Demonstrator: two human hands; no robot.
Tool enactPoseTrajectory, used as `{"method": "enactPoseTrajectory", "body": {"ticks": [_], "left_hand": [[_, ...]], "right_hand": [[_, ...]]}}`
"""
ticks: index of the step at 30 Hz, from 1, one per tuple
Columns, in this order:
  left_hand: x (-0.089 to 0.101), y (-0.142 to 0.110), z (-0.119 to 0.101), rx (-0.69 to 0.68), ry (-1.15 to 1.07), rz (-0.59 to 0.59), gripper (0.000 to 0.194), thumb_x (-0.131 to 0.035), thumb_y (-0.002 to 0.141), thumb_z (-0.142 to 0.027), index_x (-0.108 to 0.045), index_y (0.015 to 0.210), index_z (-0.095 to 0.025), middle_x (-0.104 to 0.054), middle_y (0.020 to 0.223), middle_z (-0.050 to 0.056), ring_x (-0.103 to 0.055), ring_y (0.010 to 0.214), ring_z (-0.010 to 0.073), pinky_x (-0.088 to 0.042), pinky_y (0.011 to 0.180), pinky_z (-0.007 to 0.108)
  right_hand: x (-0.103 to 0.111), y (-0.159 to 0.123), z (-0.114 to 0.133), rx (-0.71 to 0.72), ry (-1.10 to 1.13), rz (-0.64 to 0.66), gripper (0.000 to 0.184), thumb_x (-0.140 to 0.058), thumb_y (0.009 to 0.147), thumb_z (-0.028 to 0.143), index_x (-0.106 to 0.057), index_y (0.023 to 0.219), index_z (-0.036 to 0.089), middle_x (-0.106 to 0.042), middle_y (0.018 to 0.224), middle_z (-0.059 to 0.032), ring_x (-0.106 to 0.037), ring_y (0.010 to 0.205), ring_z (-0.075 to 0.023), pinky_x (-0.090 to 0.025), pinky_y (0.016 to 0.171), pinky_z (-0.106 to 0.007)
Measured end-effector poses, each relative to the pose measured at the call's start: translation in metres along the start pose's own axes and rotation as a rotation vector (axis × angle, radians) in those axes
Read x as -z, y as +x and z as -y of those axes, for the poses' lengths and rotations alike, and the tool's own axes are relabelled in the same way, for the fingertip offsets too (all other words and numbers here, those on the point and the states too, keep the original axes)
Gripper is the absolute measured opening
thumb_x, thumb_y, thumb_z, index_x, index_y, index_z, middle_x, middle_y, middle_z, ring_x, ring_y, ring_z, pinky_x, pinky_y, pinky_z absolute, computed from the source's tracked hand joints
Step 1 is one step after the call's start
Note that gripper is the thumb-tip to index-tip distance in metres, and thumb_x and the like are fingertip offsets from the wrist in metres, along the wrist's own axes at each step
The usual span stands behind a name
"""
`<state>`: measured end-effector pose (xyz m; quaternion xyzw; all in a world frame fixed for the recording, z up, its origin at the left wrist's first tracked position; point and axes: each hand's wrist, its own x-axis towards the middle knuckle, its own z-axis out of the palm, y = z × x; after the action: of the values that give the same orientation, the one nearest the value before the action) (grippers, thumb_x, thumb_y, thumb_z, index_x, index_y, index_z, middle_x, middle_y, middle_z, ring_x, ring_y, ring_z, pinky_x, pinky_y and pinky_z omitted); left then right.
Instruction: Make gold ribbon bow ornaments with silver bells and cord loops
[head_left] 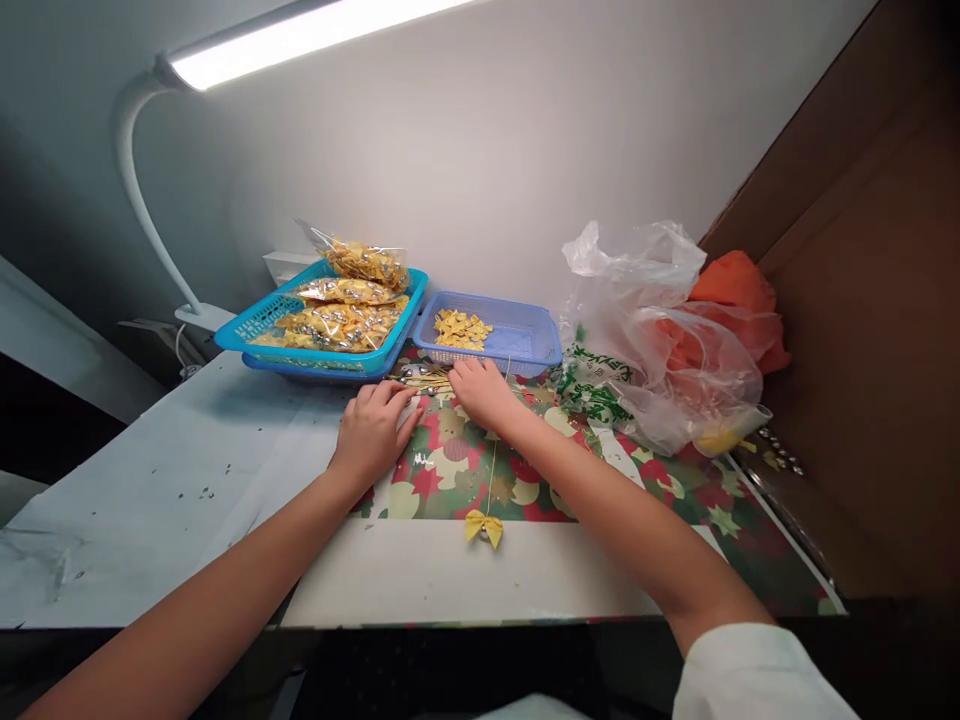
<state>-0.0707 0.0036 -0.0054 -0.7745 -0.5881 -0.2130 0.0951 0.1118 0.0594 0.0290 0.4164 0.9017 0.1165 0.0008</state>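
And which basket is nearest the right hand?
The lavender-blue basket, with loose yellow pieces; the turquoise basket sits farther left, stacked on a blue one.

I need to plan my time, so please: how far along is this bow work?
Looks done: filled clear bags in the turquoise basket. In hand: left hand and right hand are at gold cords; one yellow bow already has a cord. Probably left: loose yellow pieces in the blue basket. The total is unclear.
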Motion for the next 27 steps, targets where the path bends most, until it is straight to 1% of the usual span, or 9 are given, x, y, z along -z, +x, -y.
{"method": "enactPoseTrajectory", "body": {"ticks": [2, 6, 9, 12, 17, 20, 23, 25, 27], "left_hand": [[0.001, 0.001, -0.002, 0.022, -0.002, -0.005, 0.031, -0.042, 0.098, -0.031, -0.066, 0.113, -0.018, -0.067, 0.113, 0.015, -0.054, 0.105, 0.0337, -0.041, 0.084, 0.044], [0.003, 0.002, -0.002, 0.051, -0.030, 0.014, 0.032, -0.039, 0.099, -0.027, -0.068, 0.090, -0.017, -0.067, 0.094, 0.016, -0.055, 0.096, 0.0338, -0.037, 0.079, 0.044], [0.008, 0.001, -0.005, 0.072, -0.078, -0.021, 0.033, -0.039, 0.099, -0.030, -0.066, 0.083, -0.018, -0.065, 0.096, 0.017, -0.054, 0.098, 0.0345, -0.037, 0.078, 0.044], [0.018, -0.005, -0.015, 0.077, -0.163, -0.069, 0.032, -0.041, 0.099, -0.031, -0.065, 0.082, -0.018, -0.064, 0.098, 0.016, -0.055, 0.101, 0.0336, -0.038, 0.081, 0.043], [0.023, -0.032, -0.039, 0.052, -0.402, -0.064, 0.026, -0.046, 0.101, -0.027, -0.065, 0.088, -0.016, -0.065, 0.087, 0.008, -0.062, 0.087, 0.0232, -0.049, 0.081, 0.037], [0.015, -0.046, -0.050, 0.075, -0.561, -0.019, 0.021, -0.056, 0.099, -0.033, -0.064, 0.104, -0.014, -0.068, 0.097, 0.005, -0.065, 0.081, 0.0176, -0.056, 0.075, 0.036], [0.006, -0.054, -0.060, 0.089, -0.699, 0.009, 0.027, -0.060, 0.096, -0.033, -0.062, 0.117, -0.015, -0.067, 0.113, 0.008, -0.067, 0.093, 0.0210, -0.059, 0.079, 0.039], [0.003, -0.057, -0.068, 0.093, -0.774, -0.008, 0.030, -0.061, 0.096, -0.033, -0.061, 0.121, -0.016, -0.065, 0.119, 0.009, -0.066, 0.099, 0.0232, -0.058, 0.083, 0.042], [0.002, -0.060, -0.075, 0.088, -0.838, -0.038, 0.030, -0.060, 0.096, -0.032, -0.061, 0.122, -0.017, -0.063, 0.123, 0.010, -0.065, 0.103, 0.0237, -0.057, 0.087, 0.044]], "right_hand": [[0.009, -0.005, 0.006, 0.007, -0.001, -0.043, 0.036, -0.025, 0.100, 0.010, -0.057, 0.115, 0.010, -0.062, 0.115, -0.0198, -0.052, 0.107, -0.0311, -0.036, 0.085, -0.040], [0.023, -0.010, 0.020, 0.000, 0.016, -0.085, 0.038, -0.023, 0.100, 0.008, -0.058, 0.113, 0.011, -0.064, 0.108, -0.0191, -0.052, 0.105, -0.0313, -0.034, 0.085, -0.041], [0.028, -0.019, 0.030, -0.047, 0.040, -0.090, 0.036, -0.027, 0.099, 0.006, -0.062, 0.108, 0.011, -0.067, 0.104, -0.0188, -0.053, 0.103, -0.0302, -0.034, 0.084, -0.039], [0.030, -0.037, 0.038, -0.139, 0.070, -0.098, 0.033, -0.034, 0.095, 0.004, -0.066, 0.101, 0.009, -0.068, 0.099, -0.0198, -0.056, 0.099, -0.0296, -0.036, 0.081, -0.038], [0.028, -0.078, 0.047, -0.316, 0.142, -0.158, 0.027, -0.044, 0.091, 0.003, -0.069, 0.088, 0.011, -0.068, 0.097, -0.0190, -0.057, 0.097, -0.0282, -0.039, 0.078, -0.035], [0.024, -0.102, 0.054, -0.413, 0.221, -0.215, 0.022, -0.049, 0.091, 0.008, -0.069, 0.085, 0.013, -0.068, 0.098, -0.0172, -0.058, 0.097, -0.0270, -0.041, 0.078, -0.034], [0.020, -0.122, 0.063, -0.506, 0.336, -0.278, 0.016, -0.054, 0.092, 0.014, -0.068, 0.084, 0.015, -0.069, 0.094, -0.0125, -0.061, 0.091, -0.0235, -0.044, 0.076, -0.032], [0.017, -0.131, 0.069, -0.560, 0.432, -0.319, 0.014, -0.057, 0.093, 0.019, -0.067, 0.084, 0.015, -0.068, 0.088, -0.0077, -0.062, 0.083, -0.0194, -0.048, 0.075, -0.031], [0.014, -0.136, 0.073, -0.598, 0.535, -0.364, 0.016, -0.060, 0.095, 0.028, -0.066, 0.091, 0.014, -0.067, 0.089, -0.0036, -0.064, 0.080, -0.0157, -0.053, 0.075, -0.032]]}}
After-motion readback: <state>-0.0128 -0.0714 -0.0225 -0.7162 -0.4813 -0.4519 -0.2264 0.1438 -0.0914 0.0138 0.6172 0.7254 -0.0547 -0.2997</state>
